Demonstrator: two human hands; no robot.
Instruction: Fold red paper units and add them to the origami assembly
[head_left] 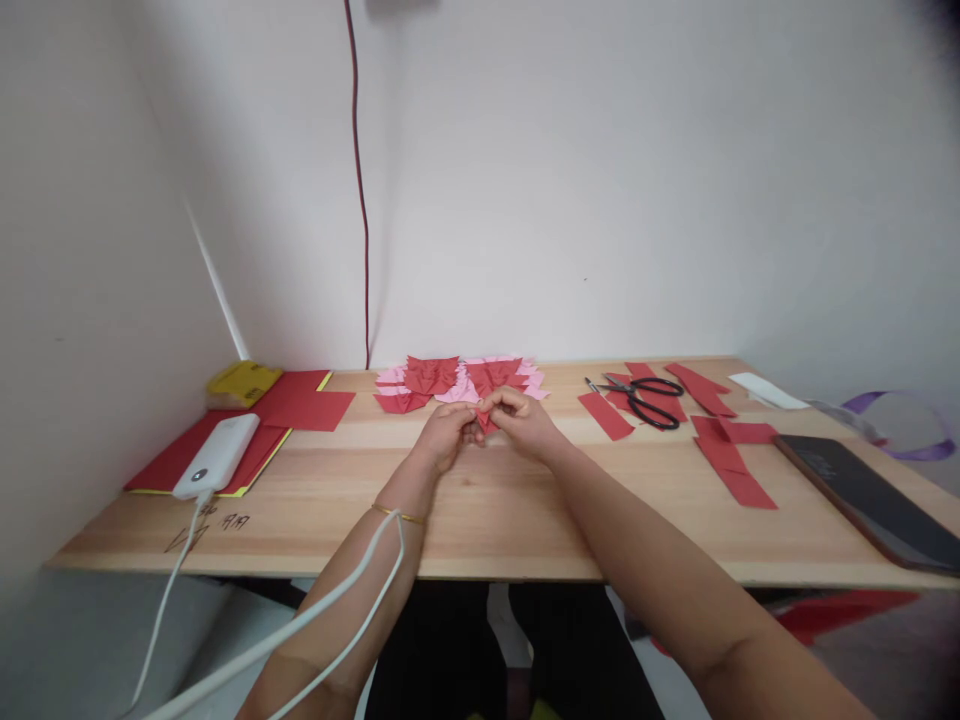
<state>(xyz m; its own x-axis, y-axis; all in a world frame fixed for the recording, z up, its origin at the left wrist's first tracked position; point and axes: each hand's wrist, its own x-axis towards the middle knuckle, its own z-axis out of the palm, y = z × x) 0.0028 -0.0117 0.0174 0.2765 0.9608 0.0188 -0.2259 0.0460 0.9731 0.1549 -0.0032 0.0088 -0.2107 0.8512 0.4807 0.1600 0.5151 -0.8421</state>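
Observation:
Between both hands, just above the middle of the table, is a small piece of folded red paper (pixel 487 421). My left hand (pixel 448 432) pinches its left side, fingers curled beneath. On the other side my right hand (pixel 519 420) grips the paper's upper right between thumb and fingertips. The fingers hide part of the folds. Right behind the hands lie folded red paper pieces (pixel 431 375) in a row, mixed with folded pink paper pieces (pixel 391 382).
Black-handled scissors (pixel 649 400) rest on red paper scraps (pixel 606 416) at the right, near a phone (pixel 870 495). At the left, a white power bank (pixel 217 455) with a cable sits on red paper sheets (pixel 161 455), by a yellow packet (pixel 241 382).

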